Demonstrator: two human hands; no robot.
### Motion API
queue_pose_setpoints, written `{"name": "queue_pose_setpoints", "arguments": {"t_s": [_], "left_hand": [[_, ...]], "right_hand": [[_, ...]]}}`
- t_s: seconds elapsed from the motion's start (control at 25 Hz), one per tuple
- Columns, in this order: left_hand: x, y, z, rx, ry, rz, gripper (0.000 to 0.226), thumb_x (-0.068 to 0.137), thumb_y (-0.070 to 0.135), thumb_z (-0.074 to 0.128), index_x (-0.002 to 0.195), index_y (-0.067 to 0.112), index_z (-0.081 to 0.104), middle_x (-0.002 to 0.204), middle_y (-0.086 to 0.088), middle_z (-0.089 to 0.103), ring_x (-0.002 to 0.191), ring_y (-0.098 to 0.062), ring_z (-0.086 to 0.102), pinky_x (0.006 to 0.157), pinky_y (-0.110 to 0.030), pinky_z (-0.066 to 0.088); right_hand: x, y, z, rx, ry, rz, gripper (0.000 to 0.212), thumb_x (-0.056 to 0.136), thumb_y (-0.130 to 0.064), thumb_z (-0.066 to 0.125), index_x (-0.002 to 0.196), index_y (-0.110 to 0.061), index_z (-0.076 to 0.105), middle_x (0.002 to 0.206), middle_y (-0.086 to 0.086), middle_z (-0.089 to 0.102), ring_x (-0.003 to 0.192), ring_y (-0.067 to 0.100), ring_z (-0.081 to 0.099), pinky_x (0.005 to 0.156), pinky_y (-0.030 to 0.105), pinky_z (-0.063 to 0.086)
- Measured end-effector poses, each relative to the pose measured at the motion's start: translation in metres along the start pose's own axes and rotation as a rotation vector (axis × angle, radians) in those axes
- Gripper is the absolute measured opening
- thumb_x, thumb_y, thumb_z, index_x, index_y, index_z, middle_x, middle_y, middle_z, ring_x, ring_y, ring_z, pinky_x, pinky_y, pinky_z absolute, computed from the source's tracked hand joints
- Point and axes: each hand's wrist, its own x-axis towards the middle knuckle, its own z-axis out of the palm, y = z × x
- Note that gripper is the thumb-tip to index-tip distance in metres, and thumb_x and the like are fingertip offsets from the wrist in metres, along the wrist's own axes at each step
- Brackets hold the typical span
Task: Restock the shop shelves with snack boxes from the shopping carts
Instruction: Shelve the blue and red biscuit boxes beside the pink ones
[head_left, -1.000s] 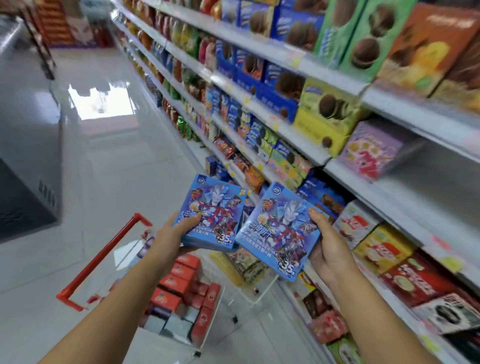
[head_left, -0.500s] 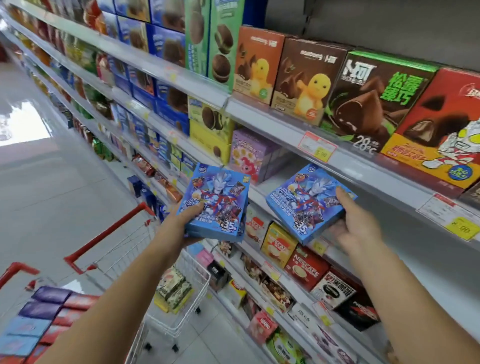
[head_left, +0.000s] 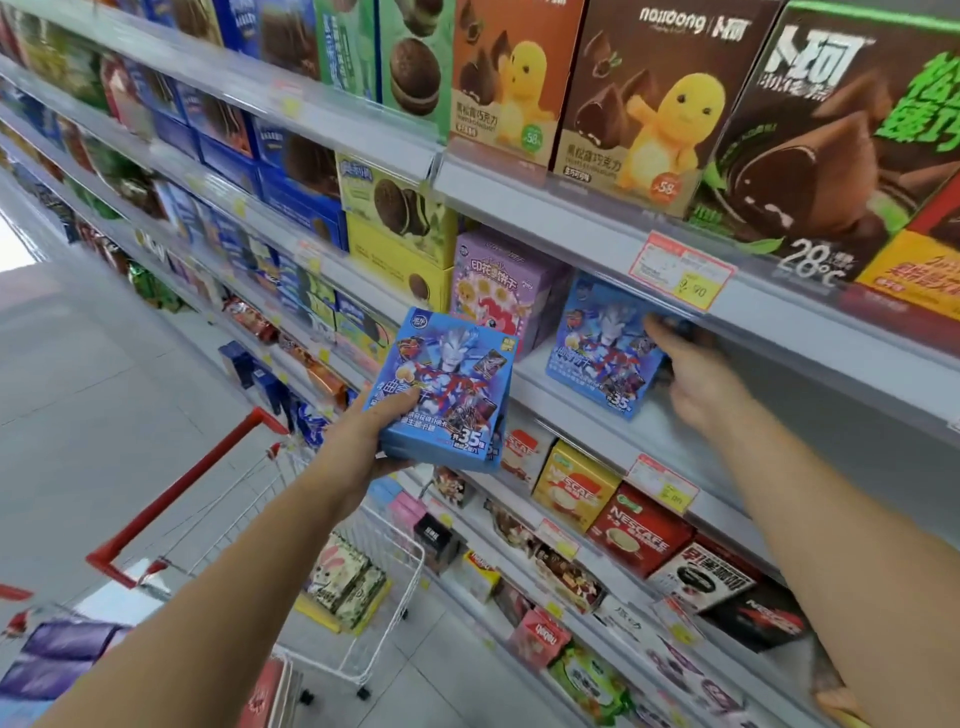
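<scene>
Gripping blue cardboard snack box (head_left: 441, 395) by lower edge in left hand (head_left: 363, 441), thumb on front. Clasping second blue cardboard snack box (head_left: 602, 348) upright on white metal shelf (head_left: 654, 439), right hand (head_left: 693, 379) curled round its right edge.

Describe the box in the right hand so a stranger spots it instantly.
Look under the upper red price tag. Right of the purple box stands a blue hero box, gripped by the right hand. Its twin in the left hand is off the shelf.
</scene>
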Motion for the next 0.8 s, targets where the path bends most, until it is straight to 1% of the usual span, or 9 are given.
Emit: {"name": "queue_pose_setpoints", "arguments": {"t_s": [0.08,0.24,0.4,0.48,0.52,0.6,0.64,0.72,0.8], "left_hand": [[0.008,-0.002,-0.005,-0.005,-0.029,-0.015,0.058,0.085,0.039,0.071,0.136,0.019,0.053,0.118,-0.012,0.058,0.094,-0.033,0.066,0.069,-0.035,0.060],[0.013,-0.003,-0.007,-0.016,-0.036,-0.042,0.049,0.084,0.038,0.072,0.126,0.016,0.060,0.115,-0.015,0.058,0.098,-0.036,0.065,0.075,-0.037,0.059],[0.011,-0.009,0.003,-0.002,-0.057,-0.076,0.057,0.075,0.043,0.075,0.124,0.017,0.062,0.115,-0.016,0.059,0.101,-0.037,0.066,0.077,-0.038,0.059],[0.007,-0.012,0.009,0.017,-0.074,-0.084,0.053,0.075,0.045,0.075,0.120,0.018,0.065,0.116,-0.016,0.059,0.107,-0.040,0.064,0.082,-0.041,0.059],[0.006,-0.014,0.012,0.019,-0.093,-0.084,0.052,0.075,0.045,0.076,0.119,0.018,0.066,0.120,-0.015,0.060,0.110,-0.041,0.063,0.084,-0.043,0.059],[0.002,-0.017,0.018,0.015,-0.133,-0.079,0.061,0.073,0.047,0.076,0.126,0.020,0.062,0.126,-0.011,0.063,0.110,-0.039,0.064,0.088,-0.045,0.058],[-0.001,-0.018,0.022,0.017,-0.154,-0.072,0.065,0.071,0.047,0.076,0.128,0.022,0.060,0.126,-0.009,0.065,0.110,-0.037,0.065,0.089,-0.047,0.057],[-0.006,-0.023,0.030,0.035,-0.200,-0.060,0.066,0.072,0.047,0.077,0.130,0.022,0.058,0.125,-0.008,0.067,0.110,-0.036,0.065,0.092,-0.050,0.056],[-0.013,-0.026,0.041,0.047,-0.235,-0.049,0.064,0.075,0.044,0.076,0.132,0.021,0.057,0.120,-0.007,0.070,0.108,-0.034,0.066,0.093,-0.050,0.055]], "right_hand": [[0.008,0.004,0.007,-0.066,-0.053,-0.006,0.016,0.090,-0.018,0.065,0.104,-0.019,0.058,0.091,-0.003,0.069,0.072,0.008,0.067,0.056,0.024,0.054],[0.011,0.018,0.013,-0.163,-0.179,0.003,0.017,0.093,-0.012,0.059,0.100,-0.027,0.052,0.096,-0.001,0.068,0.082,0.015,0.066,0.075,0.035,0.055],[0.009,0.021,0.015,-0.197,-0.202,0.025,0.033,0.089,-0.009,0.064,0.117,-0.018,0.049,0.111,0.006,0.066,0.094,0.018,0.064,0.088,0.039,0.051],[0.001,0.020,0.015,-0.261,-0.118,0.003,0.061,0.083,-0.012,0.073,0.135,-0.014,0.041,0.120,0.007,0.063,0.102,0.018,0.063,0.094,0.037,0.048],[-0.010,0.020,0.015,-0.315,-0.002,-0.044,0.070,0.083,-0.016,0.075,0.141,-0.016,0.036,0.121,0.003,0.060,0.105,0.017,0.060,0.091,0.034,0.046],[-0.043,0.029,0.014,-0.439,0.255,-0.171,0.063,0.089,-0.030,0.068,0.142,-0.018,0.036,0.119,-0.001,0.057,0.105,0.017,0.059,0.084,0.032,0.046],[-0.062,0.035,0.016,-0.483,0.266,-0.216,0.055,0.091,-0.037,0.063,0.138,-0.019,0.040,0.117,-0.002,0.058,0.101,0.016,0.060,0.083,0.032,0.049],[-0.096,0.046,0.025,-0.535,0.071,-0.157,0.047,0.090,-0.048,0.059,0.128,-0.023,0.045,0.111,-0.008,0.058,0.093,0.008,0.061,0.077,0.026,0.050],[-0.114,0.054,0.032,-0.423,-0.120,0.020,0.032,0.088,-0.047,0.064,0.109,-0.027,0.052,0.101,-0.015,0.062,0.082,-0.002,0.064,0.069,0.020,0.049]]}}
